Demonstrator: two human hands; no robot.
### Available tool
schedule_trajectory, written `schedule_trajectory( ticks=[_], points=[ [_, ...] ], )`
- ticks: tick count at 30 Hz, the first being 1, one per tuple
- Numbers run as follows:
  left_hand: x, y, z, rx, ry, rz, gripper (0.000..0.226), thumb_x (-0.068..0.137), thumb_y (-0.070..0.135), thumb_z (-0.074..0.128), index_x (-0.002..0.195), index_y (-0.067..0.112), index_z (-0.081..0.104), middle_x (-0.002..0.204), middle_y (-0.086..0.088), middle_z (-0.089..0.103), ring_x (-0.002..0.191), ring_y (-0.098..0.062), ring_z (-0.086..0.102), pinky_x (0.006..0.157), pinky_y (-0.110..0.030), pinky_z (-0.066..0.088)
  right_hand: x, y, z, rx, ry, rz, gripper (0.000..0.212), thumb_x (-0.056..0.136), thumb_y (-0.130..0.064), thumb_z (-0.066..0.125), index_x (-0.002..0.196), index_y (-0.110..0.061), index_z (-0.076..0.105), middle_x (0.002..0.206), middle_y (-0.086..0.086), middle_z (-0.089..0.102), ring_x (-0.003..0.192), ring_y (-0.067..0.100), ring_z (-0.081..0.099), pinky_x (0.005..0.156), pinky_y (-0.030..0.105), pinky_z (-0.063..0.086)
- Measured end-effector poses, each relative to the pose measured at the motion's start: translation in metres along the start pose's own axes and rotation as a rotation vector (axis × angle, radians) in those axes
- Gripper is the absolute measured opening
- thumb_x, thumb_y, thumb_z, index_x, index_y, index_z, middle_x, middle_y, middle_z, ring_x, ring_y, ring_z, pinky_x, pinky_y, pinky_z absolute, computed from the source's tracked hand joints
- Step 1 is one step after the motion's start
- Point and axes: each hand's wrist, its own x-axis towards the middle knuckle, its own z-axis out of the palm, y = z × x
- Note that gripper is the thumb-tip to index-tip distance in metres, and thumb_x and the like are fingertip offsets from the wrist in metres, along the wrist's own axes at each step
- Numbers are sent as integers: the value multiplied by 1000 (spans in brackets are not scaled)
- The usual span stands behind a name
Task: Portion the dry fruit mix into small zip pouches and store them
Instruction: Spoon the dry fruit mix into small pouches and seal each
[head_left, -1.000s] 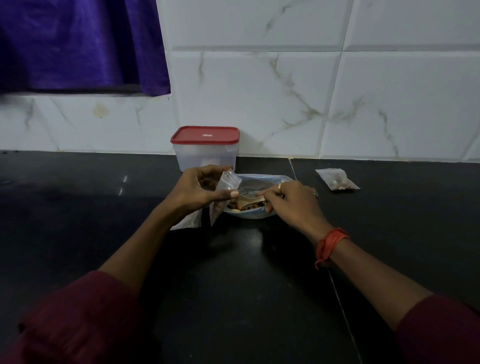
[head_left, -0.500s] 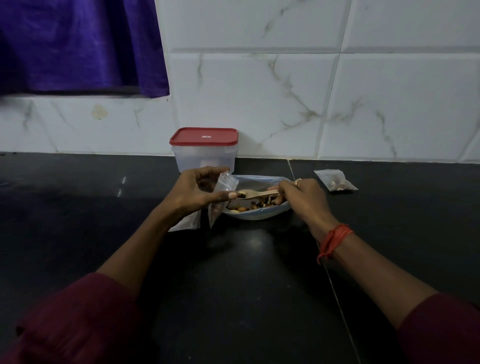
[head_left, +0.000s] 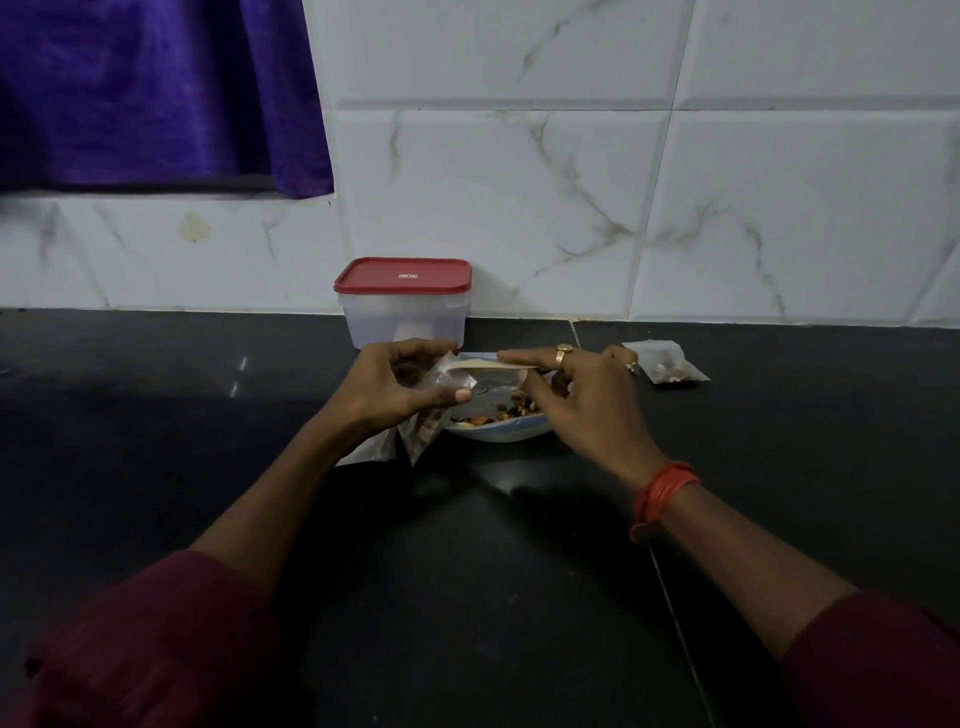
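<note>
My left hand (head_left: 400, 389) holds a small clear zip pouch (head_left: 434, 410) open between thumb and fingers, just left of a pale bowl (head_left: 501, 431) of dry fruit mix (head_left: 511, 408). A wooden spoon (head_left: 488, 366) is pinched in my right hand (head_left: 582, 395), held level above the bowl with its tip at the pouch mouth. On the counter at the right lies a filled zip pouch (head_left: 667, 364). Some empty pouches (head_left: 371, 452) lie under my left wrist.
A clear box with a red lid (head_left: 402, 304) stands against the tiled wall behind the bowl. The black counter (head_left: 156, 415) stretches left and right. A purple cloth (head_left: 156, 93) hangs at the upper left.
My right hand lifted the spoon out of the bowl and brought it left to the mouth of the pouch. My left hand kept the pouch where it was.
</note>
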Motion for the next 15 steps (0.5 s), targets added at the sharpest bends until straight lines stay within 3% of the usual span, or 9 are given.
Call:
schedule_trajectory(
  ticks=[2, 4, 8, 10, 13, 15],
  points=[
    [0, 0, 0, 3, -3, 0, 60, 69, 32, 86, 126, 25, 67, 118, 11, 69, 108, -4, 64, 86, -17, 55, 3, 3, 0, 72, 40, 61, 25, 91, -36, 61, 107, -55, 67, 79, -20, 72, 71, 1, 63, 92, 51, 43],
    [-1, 1, -1, 17, -6, 1, 61, 68, 33, 87, 125, 26, 66, 117, 13, 68, 107, -2, 63, 83, -14, 53, 4, 4, -2, 125, 64, 129, 24, 88, -43, 58, 99, -63, 65, 77, -16, 74, 72, 7, 69, 90, 52, 50],
    [-2, 2, -1, 87, -54, 27, 69, 65, 29, 91, 128, 27, 63, 111, 17, 67, 101, 4, 65, 79, -9, 52, 5, 7, -5, 168, 63, 226, 25, 93, -23, 66, 108, -43, 73, 76, -14, 74, 68, 17, 70, 72, 40, 58],
    [-2, 2, -1, 111, -61, 42, 71, 65, 29, 92, 130, 25, 63, 112, 16, 68, 101, 3, 66, 81, -10, 52, 5, 9, -3, 176, 79, 231, 24, 93, -24, 65, 108, -42, 73, 75, -11, 74, 62, 19, 67, 67, 37, 58],
    [0, -1, -1, 114, -44, 48, 68, 69, 29, 89, 131, 22, 64, 114, 10, 70, 102, -4, 68, 83, -15, 55, 4, 9, -2, 138, 123, 153, 24, 90, -37, 60, 107, -52, 68, 68, -9, 72, 57, 13, 63, 79, 47, 53],
    [0, -2, -2, 118, -20, 50, 64, 72, 26, 88, 131, 21, 64, 115, 7, 71, 102, -6, 68, 84, -19, 57, 2, 7, -1, 2, 54, 40, 24, 90, -33, 63, 107, -48, 70, 60, -21, 62, 58, 4, 57, 87, 47, 43]
  ],
)
